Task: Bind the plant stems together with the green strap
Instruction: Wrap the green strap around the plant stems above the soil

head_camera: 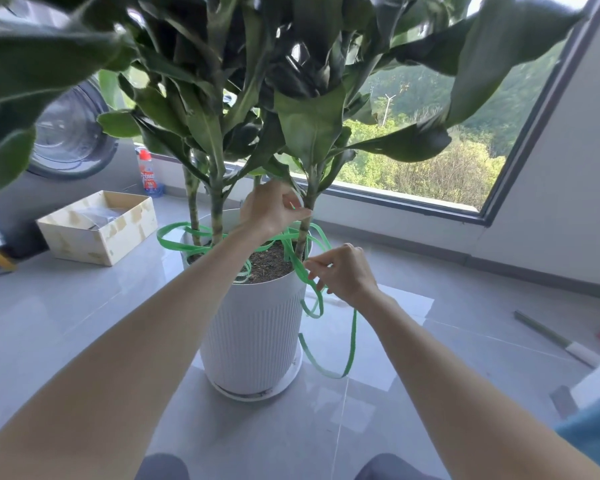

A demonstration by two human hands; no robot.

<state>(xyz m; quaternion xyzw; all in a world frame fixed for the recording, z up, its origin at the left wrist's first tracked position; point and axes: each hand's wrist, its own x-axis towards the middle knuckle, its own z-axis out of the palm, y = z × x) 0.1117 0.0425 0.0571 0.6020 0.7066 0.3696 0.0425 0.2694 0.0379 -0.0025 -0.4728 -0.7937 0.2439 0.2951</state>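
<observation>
Right now you look to be early in the wrap. The green strap (353,336) lies in loose loops about the plant stems (217,206), and as far as I can judge nothing is cinched or tied yet. Your left hand (274,211) is up against the stem closest to your right hand, with thumb and fingertips pinching what seems to be a short end of the strap just beside that stem. Your right hand (349,273) sits lower and nearer to you, fingers curled, pinching a run of the strap at the rim of the white pot (253,327). The next move probably calls for keeping the end pinned with your left hand while the right takes up the slack. You would then lead the strap round the stems standing off to the left of your left hand and draw them in toward the one you hold. The strap is a flat, narrow, bright green band, limp enough to fall in broad curves. One loop bulges out past the pot rim to the left of your left hand, and other passes cross the soil (269,263) between your hands. Below your right hand a long slack loop hangs beside the pot toward the floor (84,317). The stems are upright, pale-banded canes set apart in the soil.
</observation>
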